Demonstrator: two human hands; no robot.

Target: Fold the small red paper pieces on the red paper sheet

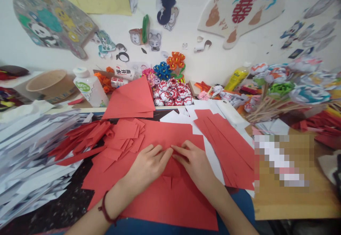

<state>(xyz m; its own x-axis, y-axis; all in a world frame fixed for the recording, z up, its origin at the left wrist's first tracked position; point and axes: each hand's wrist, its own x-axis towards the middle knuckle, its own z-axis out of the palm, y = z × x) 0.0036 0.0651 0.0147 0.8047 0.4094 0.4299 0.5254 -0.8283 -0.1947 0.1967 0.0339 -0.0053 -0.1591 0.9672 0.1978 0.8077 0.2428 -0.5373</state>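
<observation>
White wall (181, 59), with flat painted cutouts, across the back. Large red paper sheets (186, 206), overlapping, centre; the near edge reaches over blue material (245, 206), the left edge borders a bare strip of dark speckled tabletop (77, 192). Loose heap of long white folded paper strips (32, 146), left, bounding that strip. Light-brown wooden surface (295, 203), right, its near part bare, its upper part pixelated. Bundle of paper flowers on thin sticks (287, 82), above it. Long red paper strips (223, 142), fanned over white paper, between sheets and wooden surface. Round tan bowl (50, 85), back left, contents not discernible. White plastic bottle with green label (89, 87), upright, just beside red sheets propped behind the work area. Yellow-labelled clear bottle (238, 76), tilted, back right, holding yellow liquid. Red-and-white folded paper balls (173, 94), clustered at the back. Left hand (149, 165) and right hand (195, 160), fingers bent, fingertips nearly meeting at the upper part of a small folded red paper piece (172, 172), centre, over the sheets; whether each pinches or presses it, cannot tell. Small red paper rectangles (128, 130), overlapping, left of the hands.
</observation>
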